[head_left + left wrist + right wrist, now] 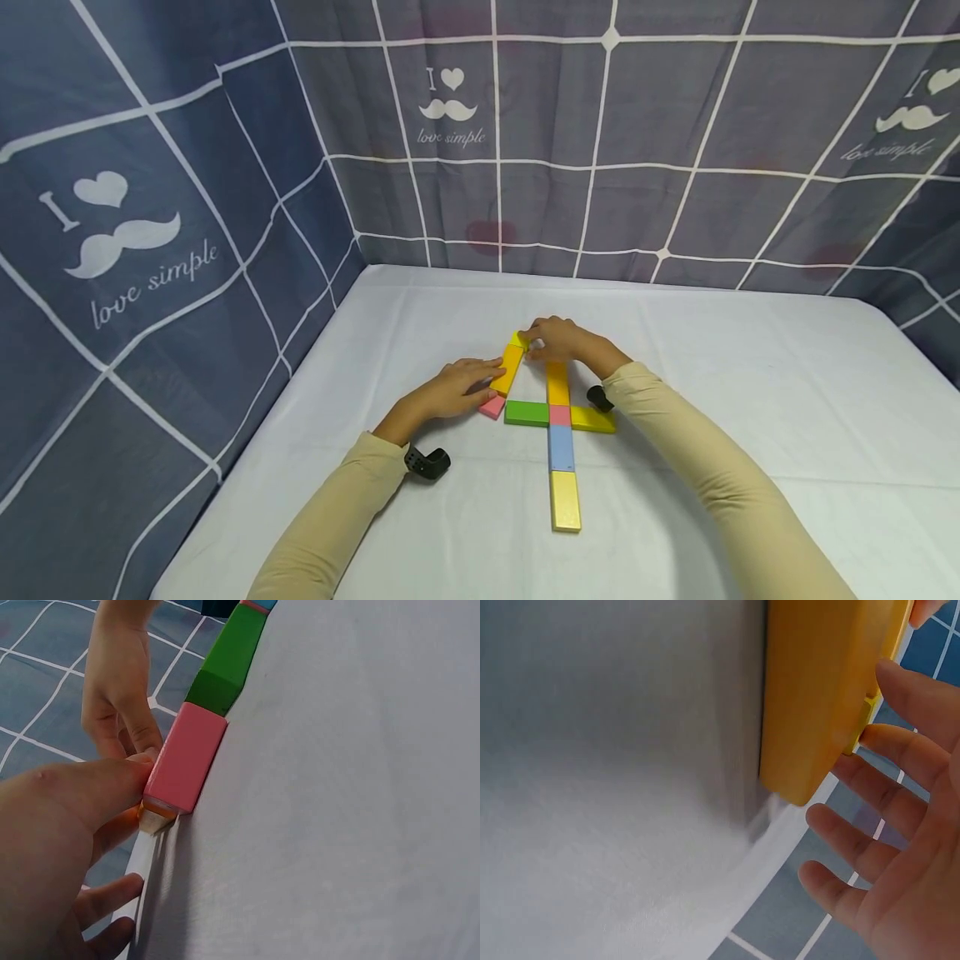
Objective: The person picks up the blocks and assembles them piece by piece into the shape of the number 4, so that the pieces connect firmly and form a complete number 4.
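My left hand [452, 388] reaches in from the left with its fingers extended. Its fingertips touch the slanted orange block [508, 371], and the thumb lies against the pink block [187, 757] at that block's lower end. With thumb and index finger, my right hand [561, 340] pinches a small yellow block [516, 340] at the slanted block's top end; its other fingers are spread loosely. Under the right hand stands the upright orange block [557, 385], its far end hidden in the head view. A green block [527, 413] lies between the left pink block and the middle pink block [559, 415].
Right of the middle pink block lies a yellow-green block [592, 419]. Below it, a blue block [560, 448] and a pale yellow block [566, 502] continue the column. All rest on a white-covered table [750, 392], with a grey checked curtain [555, 100] behind and at the sides.
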A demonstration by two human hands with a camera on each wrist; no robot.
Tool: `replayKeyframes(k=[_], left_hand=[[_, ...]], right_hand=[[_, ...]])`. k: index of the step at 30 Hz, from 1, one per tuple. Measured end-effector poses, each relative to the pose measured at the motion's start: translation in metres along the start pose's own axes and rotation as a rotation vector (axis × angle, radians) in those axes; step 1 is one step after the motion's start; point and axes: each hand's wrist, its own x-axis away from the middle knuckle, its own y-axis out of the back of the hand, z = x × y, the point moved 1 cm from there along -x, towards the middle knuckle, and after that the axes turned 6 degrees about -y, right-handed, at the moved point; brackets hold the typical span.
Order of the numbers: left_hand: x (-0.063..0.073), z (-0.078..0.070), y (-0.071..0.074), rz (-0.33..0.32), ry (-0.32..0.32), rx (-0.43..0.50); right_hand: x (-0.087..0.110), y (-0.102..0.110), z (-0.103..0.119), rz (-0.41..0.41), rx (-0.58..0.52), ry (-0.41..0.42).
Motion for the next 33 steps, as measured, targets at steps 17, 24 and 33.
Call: replayKeyframes(k=[17, 24, 33], left_hand=[[0.0004, -0.0013, -0.0002, 0.003, -0.007, 0.0], [0.0001, 0.0015, -0.0012, 0.001, -0.015, -0.001], [-0.0011, 0.0014, -0.0004, 0.002, -0.008, 0.004]], right_hand=[[0.0023, -0.001, 0.0063, 0.029, 0.026, -0.012], [-0.0017, -0.0024, 0.0058, 0.043, 0.037, -0.012], [0.0012, 0.0016, 0.0089, 0.046, 0.068, -0.019]])
